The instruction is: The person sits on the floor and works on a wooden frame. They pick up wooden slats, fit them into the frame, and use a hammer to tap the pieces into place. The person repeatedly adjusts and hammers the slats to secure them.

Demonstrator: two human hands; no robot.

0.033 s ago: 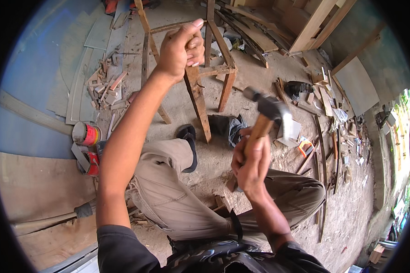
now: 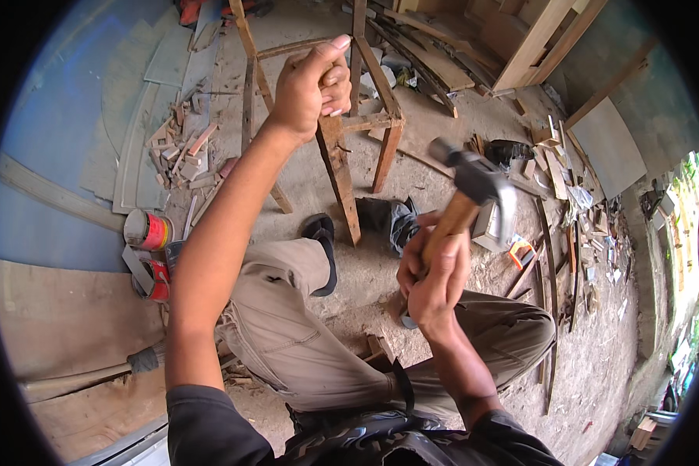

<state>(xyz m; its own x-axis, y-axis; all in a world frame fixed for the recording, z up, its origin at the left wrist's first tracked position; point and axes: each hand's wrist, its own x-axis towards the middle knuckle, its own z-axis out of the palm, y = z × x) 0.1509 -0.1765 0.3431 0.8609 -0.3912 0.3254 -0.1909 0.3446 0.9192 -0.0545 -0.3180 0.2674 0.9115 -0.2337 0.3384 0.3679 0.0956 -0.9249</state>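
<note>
My left hand (image 2: 315, 90) is closed round the upper part of a worn wooden leg (image 2: 337, 167) that slants down toward the floor; the fingers hide its top. The leg belongs to, or leans against, a bare wooden chair frame (image 2: 374, 122); the join is behind my hand. A small nail-like peg juts from the leg's side. In my right hand (image 2: 435, 276) is a claw hammer, gripped by its wooden handle (image 2: 452, 217). Its dark metal head (image 2: 478, 180), slightly blurred, is raised to the right of the frame, apart from the wood.
Wood offcuts (image 2: 182, 151) lie heaped at the left, near two red-labelled cans (image 2: 149, 230). Scrap wood and debris (image 2: 559, 171) cover the right side. Dark cloth (image 2: 388, 221) lies by the leg's foot. Planks (image 2: 419, 54) and a wooden cabinet frame (image 2: 547, 39) stand farther back.
The hammer and my right hand have shifted slightly right, with the hammer head a little higher. My left hand and the chair frame have hardly moved.
</note>
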